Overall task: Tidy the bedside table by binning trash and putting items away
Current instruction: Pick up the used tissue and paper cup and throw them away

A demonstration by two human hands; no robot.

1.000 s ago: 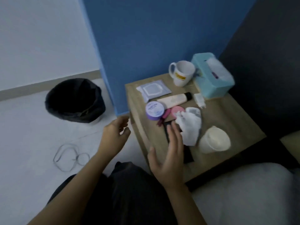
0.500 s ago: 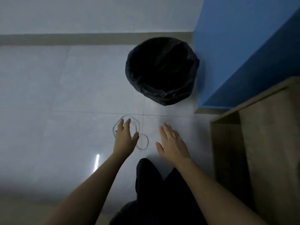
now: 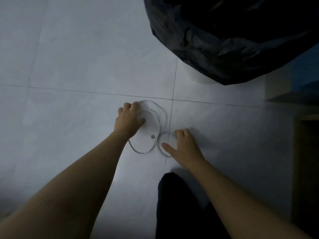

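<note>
Subject of the task in view: a thin white cable (image 3: 159,118) lies on the pale grey tiled floor (image 3: 77,66) in loose loops, a larger coil on the far side and a smaller one nearer the person. Its small rectangular connector (image 3: 152,136) rests between the two coils. The cable sits just short of a crossing of tile joints.

Left hand (image 3: 129,118): knuckles up, fingers curled down over the far-left edge of the larger coil, thumb spread onto the floor inside it. Contact with the strand is evident; whether the fingers have closed round it cannot be told.

Right hand (image 3: 183,145): fingers bent with tips on the floor at the right of the smaller coil, thumb stretched out straight across that coil. Whether any strand is pinched cannot be told.

Surroundings: a round bin lined with a crumpled black plastic bag (image 3: 224,49) stands on the floor beyond the cable, apart from it. A wooden counter (image 3: 305,169) runs down the right edge, with a blue wall (image 3: 307,73) behind it. A dark trouser leg (image 3: 181,213) occupies the lower centre.
</note>
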